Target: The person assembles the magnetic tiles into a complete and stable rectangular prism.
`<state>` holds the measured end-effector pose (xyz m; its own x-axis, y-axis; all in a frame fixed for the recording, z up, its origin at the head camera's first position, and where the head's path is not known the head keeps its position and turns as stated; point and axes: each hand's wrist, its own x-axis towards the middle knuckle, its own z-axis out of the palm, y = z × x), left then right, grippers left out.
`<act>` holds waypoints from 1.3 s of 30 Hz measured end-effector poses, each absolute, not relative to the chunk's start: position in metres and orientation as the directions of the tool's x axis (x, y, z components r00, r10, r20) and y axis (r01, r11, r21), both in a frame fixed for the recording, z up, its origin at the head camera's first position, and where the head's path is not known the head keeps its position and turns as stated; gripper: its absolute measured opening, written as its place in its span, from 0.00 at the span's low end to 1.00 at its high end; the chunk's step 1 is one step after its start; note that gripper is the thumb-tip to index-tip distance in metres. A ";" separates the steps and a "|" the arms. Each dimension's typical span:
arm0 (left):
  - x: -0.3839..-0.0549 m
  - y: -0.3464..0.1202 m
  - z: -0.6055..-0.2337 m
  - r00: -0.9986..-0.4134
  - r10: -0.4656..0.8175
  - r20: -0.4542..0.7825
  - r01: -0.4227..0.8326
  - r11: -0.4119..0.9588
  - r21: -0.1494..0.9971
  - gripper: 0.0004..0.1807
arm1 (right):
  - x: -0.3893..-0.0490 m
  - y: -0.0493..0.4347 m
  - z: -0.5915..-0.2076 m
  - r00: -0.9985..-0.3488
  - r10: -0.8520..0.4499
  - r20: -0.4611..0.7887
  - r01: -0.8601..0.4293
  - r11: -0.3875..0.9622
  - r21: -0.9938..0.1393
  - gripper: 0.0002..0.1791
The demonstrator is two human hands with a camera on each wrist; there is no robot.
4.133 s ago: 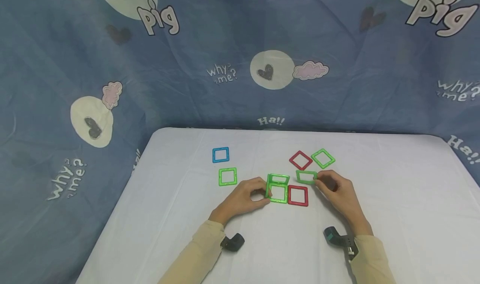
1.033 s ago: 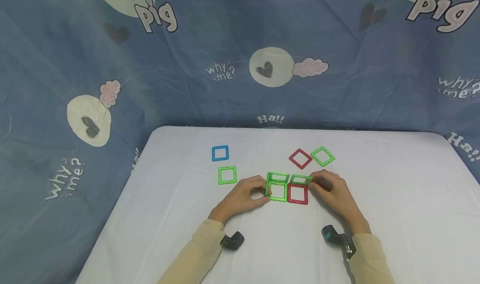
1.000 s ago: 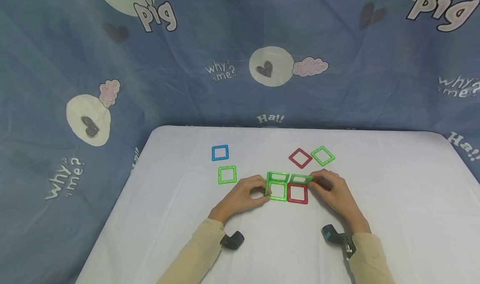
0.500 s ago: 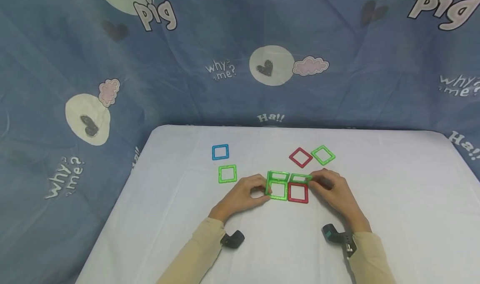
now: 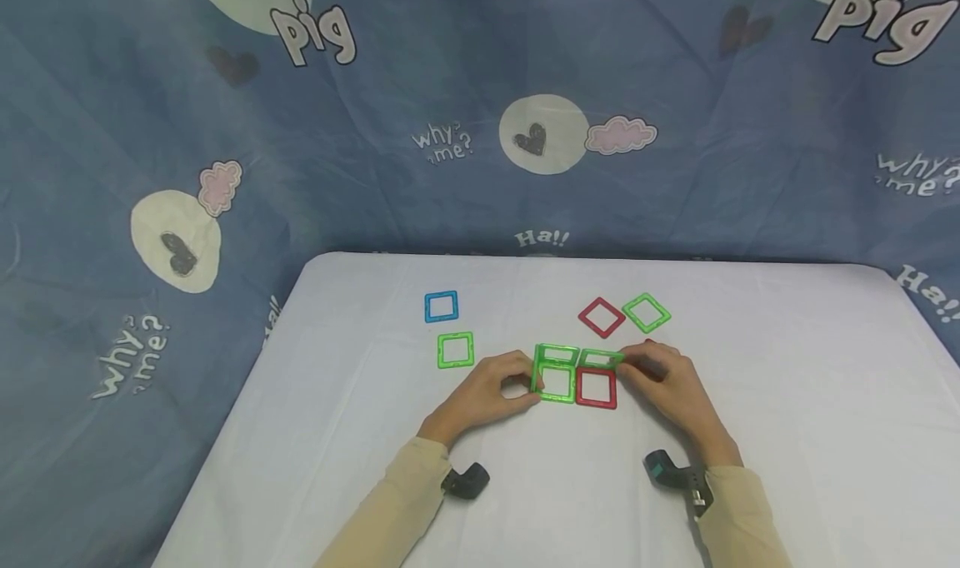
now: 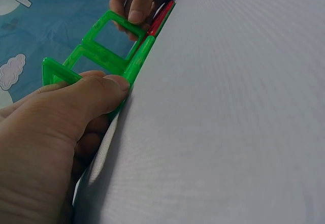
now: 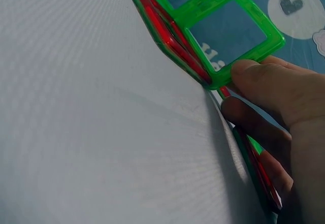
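Note:
In the head view, a green square magnetic tile (image 5: 557,400) lies flat beside a red magnetic tile (image 5: 596,406), their edges meeting. Two more green tiles rise from the flat green one, on its left and far sides. My left hand (image 5: 487,393) grips the left upright green tile (image 6: 61,70) between thumb and fingers, low by the cloth. My right hand (image 5: 671,381) pinches the right side of another green tile (image 7: 275,37), which stands tilted along the red tile's far edge. Its left side meets the far upright green tile (image 6: 101,56).
Behind the build lie a loose red tile (image 5: 587,328) and a loose green tile (image 5: 633,320), corner to corner. To the left are a blue tile (image 5: 428,310) and another green tile (image 5: 441,352). White cloth covers the table (image 5: 555,501); a blue printed curtain (image 5: 390,201) hangs behind.
Since the oldest frame, my right hand has carried its green tile left and down onto the red tile's far edge. My left hand has held its place. Over the last second, both hands stay still.

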<state>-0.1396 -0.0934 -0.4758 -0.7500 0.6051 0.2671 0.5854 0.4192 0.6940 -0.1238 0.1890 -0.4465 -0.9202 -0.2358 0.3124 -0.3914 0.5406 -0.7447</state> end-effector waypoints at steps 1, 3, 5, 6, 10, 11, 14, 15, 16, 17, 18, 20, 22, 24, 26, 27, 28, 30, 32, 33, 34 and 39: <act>-0.140 -0.094 -0.476 -0.749 0.606 0.267 0.587 0.421 0.692 0.09 | -0.123 0.189 -0.445 -0.919 -0.238 0.314 -0.394 0.542 -0.742 0.12; -0.141 -0.094 -0.476 -0.745 0.610 0.270 0.591 0.417 0.690 0.09 | -0.123 0.188 -0.445 -0.917 -0.241 0.317 -0.398 0.542 -0.740 0.11; -0.141 -0.094 -0.477 -0.739 0.613 0.279 0.598 0.407 0.690 0.09 | -0.123 0.188 -0.445 -0.916 -0.241 0.320 -0.400 0.539 -0.741 0.11; -0.141 -0.095 -0.476 -0.735 0.615 0.286 0.602 0.398 0.692 0.09 | -0.123 0.188 -0.446 -0.917 -0.239 0.320 -0.399 0.538 -0.742 0.11; -0.141 -0.095 -0.475 -0.727 0.618 0.298 0.611 0.385 0.692 0.09 | -0.124 0.189 -0.448 -0.918 -0.238 0.318 -0.397 0.539 -0.743 0.12; -0.141 -0.095 -0.475 -0.726 0.619 0.300 0.613 0.383 0.691 0.09 | -0.124 0.189 -0.448 -0.918 -0.238 0.316 -0.396 0.540 -0.743 0.11; -0.141 -0.095 -0.476 -0.727 0.619 0.297 0.609 0.382 0.696 0.10 | -0.124 0.189 -0.447 -0.919 -0.238 0.313 -0.393 0.540 -0.744 0.11; -0.142 -0.095 -0.477 -0.726 0.620 0.296 0.608 0.379 0.698 0.10 | -0.124 0.189 -0.447 -0.920 -0.237 0.311 -0.391 0.539 -0.746 0.11; -0.140 -0.094 -0.472 -0.726 0.620 0.296 0.608 0.378 0.699 0.09 | -0.125 0.190 -0.451 -0.920 -0.237 0.312 -0.392 0.541 -0.744 0.11; -0.138 -0.094 -0.468 -0.726 0.620 0.297 0.607 0.376 0.700 0.09 | -0.127 0.192 -0.455 -0.920 -0.238 0.311 -0.392 0.542 -0.743 0.11; -0.136 -0.093 -0.464 -0.727 0.620 0.295 0.604 0.375 0.703 0.09 | -0.129 0.193 -0.459 -0.919 -0.239 0.314 -0.395 0.543 -0.741 0.11; -0.132 -0.092 -0.456 -0.730 0.617 0.295 0.600 0.372 0.708 0.09 | -0.132 0.196 -0.467 -0.918 -0.241 0.315 -0.397 0.543 -0.740 0.12; -0.128 -0.091 -0.448 -0.730 0.615 0.297 0.601 0.372 0.707 0.09 | -0.136 0.199 -0.476 -0.914 -0.244 0.323 -0.405 0.541 -0.737 0.12; -0.128 -0.091 -0.449 -0.730 0.615 0.299 0.603 0.373 0.705 0.09 | -0.136 0.199 -0.475 -0.912 -0.243 0.329 -0.409 0.538 -0.737 0.11; -0.128 -0.091 -0.448 -0.730 0.614 0.299 0.605 0.377 0.701 0.09 | -0.136 0.200 -0.475 -0.911 -0.244 0.331 -0.411 0.531 -0.741 0.09; -0.128 -0.091 -0.448 -0.727 0.617 0.302 0.611 0.380 0.695 0.09 | -0.136 0.200 -0.475 -0.912 -0.242 0.331 -0.410 0.528 -0.743 0.09; -0.128 -0.091 -0.448 -0.726 0.617 0.305 0.613 0.378 0.694 0.09 | -0.136 0.200 -0.475 -0.914 -0.237 0.328 -0.405 0.525 -0.748 0.08; -0.128 -0.091 -0.447 -0.723 0.619 0.307 0.617 0.379 0.690 0.09 | -0.136 0.201 -0.475 -0.918 -0.231 0.322 -0.396 0.515 -0.760 0.07; -0.128 -0.091 -0.448 -0.721 0.621 0.308 0.620 0.380 0.687 0.09 | -0.135 0.201 -0.474 -0.923 -0.218 0.315 -0.384 0.509 -0.771 0.07; -0.128 -0.091 -0.447 -0.721 0.621 0.308 0.621 0.381 0.686 0.09 | -0.135 0.201 -0.474 -0.926 -0.210 0.313 -0.377 0.501 -0.779 0.07; -0.128 -0.091 -0.447 -0.724 0.619 0.306 0.616 0.379 0.690 0.09 | -0.135 0.202 -0.474 -0.928 -0.200 0.314 -0.372 0.490 -0.788 0.07; -0.130 -0.091 -0.454 -0.737 0.608 0.295 0.601 0.390 0.698 0.09 | -0.135 0.203 -0.474 -0.936 -0.131 0.327 -0.350 0.447 -0.823 0.06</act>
